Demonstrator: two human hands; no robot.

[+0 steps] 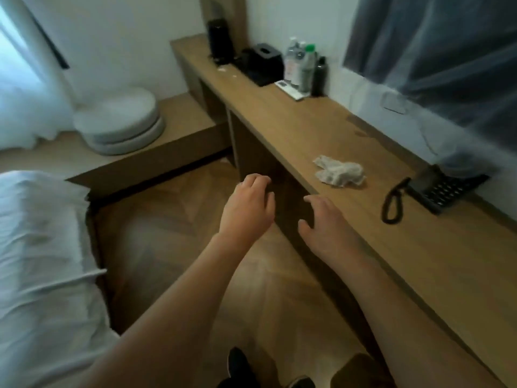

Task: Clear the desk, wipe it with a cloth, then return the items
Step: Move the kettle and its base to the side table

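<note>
A long wooden desk runs along the right wall. A crumpled white cloth lies on it near the front edge. Right of the cloth sits a black corded phone. Farther back stand a black tissue box, several water bottles, a small dark bottle, a white card and a black kettle. My left hand hovers in front of the desk with loosely curled fingers, holding nothing. My right hand hangs by the desk's front edge, also holding nothing.
A bed with white linen fills the left side. A low wooden platform holds a round grey cushion stack. Wooden floor lies between bed and desk. A dark screen hangs above the desk.
</note>
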